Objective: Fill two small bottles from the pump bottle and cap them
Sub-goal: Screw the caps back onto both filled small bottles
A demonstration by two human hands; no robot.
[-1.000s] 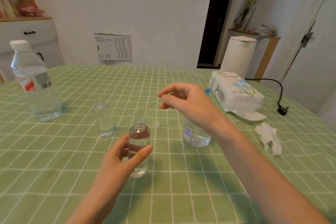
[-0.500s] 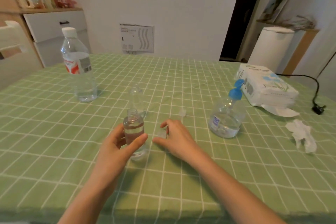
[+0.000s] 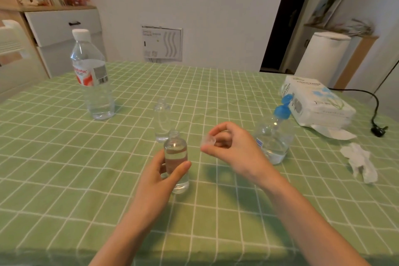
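Observation:
My left hand (image 3: 160,176) grips a small clear bottle (image 3: 176,157) that stands on the green checked tablecloth, nearly full of clear liquid, its neck uncapped. My right hand (image 3: 231,147) hovers just right of the bottle's neck and pinches a small clear cap (image 3: 208,141) between thumb and forefinger. A second small clear bottle (image 3: 162,120) stands uncapped just behind the first. The pump bottle (image 3: 274,136) with a blue pump head stands to the right, behind my right hand, with a little liquid at its bottom.
A large water bottle (image 3: 91,75) with a white cap stands at the far left. A tissue pack (image 3: 317,103) lies at the far right, with crumpled tissue (image 3: 360,162) in front of it. A black cable and plug (image 3: 379,130) lie by the right edge.
My right hand left the pump bottle, went down to the table beside the held bottle, and has now risen with a clear cap pinched in its fingers. My left hand kept its hold.

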